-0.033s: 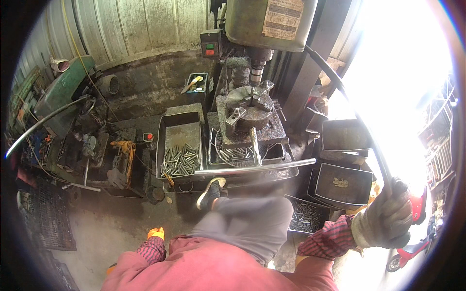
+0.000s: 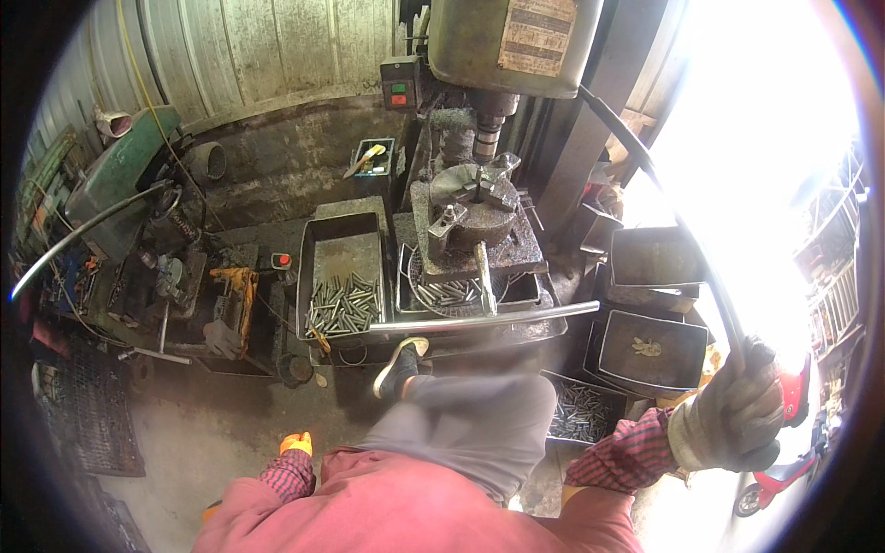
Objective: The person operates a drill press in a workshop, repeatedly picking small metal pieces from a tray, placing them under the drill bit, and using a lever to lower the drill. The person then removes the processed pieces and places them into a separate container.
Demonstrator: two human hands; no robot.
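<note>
My right hand (image 2: 737,405), in a grey work glove, is closed around the end of a long dark lever (image 2: 671,198) running down from the drill press head (image 2: 502,55). Under its chuck (image 2: 487,138), a round clamping fixture with jaws (image 2: 472,198) sits on the press table, wet and coated in metal chips. My left hand (image 2: 297,443), in an orange-yellow glove, is low beside my left thigh, away from the machine. Only a small part of it shows, and its finger position is unclear. Left of the fixture, a metal tray (image 2: 341,249) holds many short metal pins (image 2: 346,304).
A metal bar (image 2: 484,318) crosses in front of the press. Stacked bins (image 2: 653,350) and a bin of pins (image 2: 579,410) stand at right. A brush (image 2: 365,160) lies over a small box behind the tray. Another green machine (image 2: 124,184) is at left; a switch box (image 2: 400,85) hangs beside the press.
</note>
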